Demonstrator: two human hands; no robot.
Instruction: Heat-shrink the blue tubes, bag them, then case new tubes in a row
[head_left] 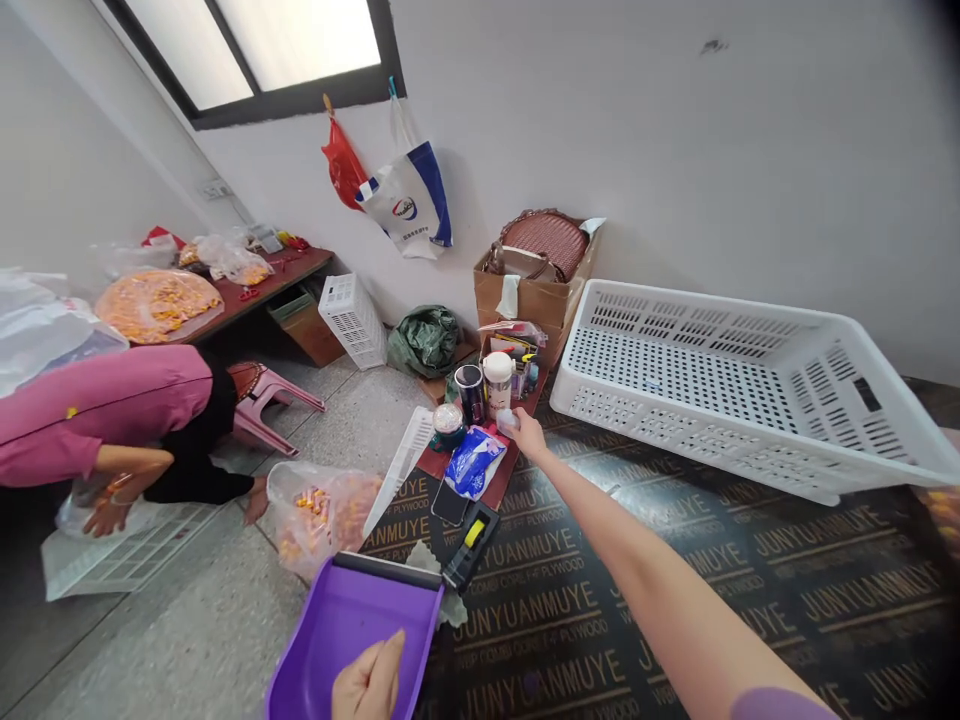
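My left hand (369, 682) is closed at the bottom of the view, at the near end of a purple dustpan (352, 620); the handle itself is hidden. The dustpan's dark lip lies along the table edge. Stretched forward, my right hand (528, 436) is closed on a small whitish, translucent thing (508, 420), too small to name. Right beside it stand a white lidded bottle (498, 380) and a dark tumbler (470, 393). Nearer are a blue-and-white packet (475, 462), a jar (448, 421), a phone (450, 502) and a tape dispenser (472, 545).
A large white crate (697, 400) occupies the table's right side. Behind the bottles stands a cardboard box (525, 300) with a brown bag inside. To the left, a co-worker in pink (142, 400) bends over a white basket (127, 550), near a plastic bag of orange-wrapped pieces (322, 510).
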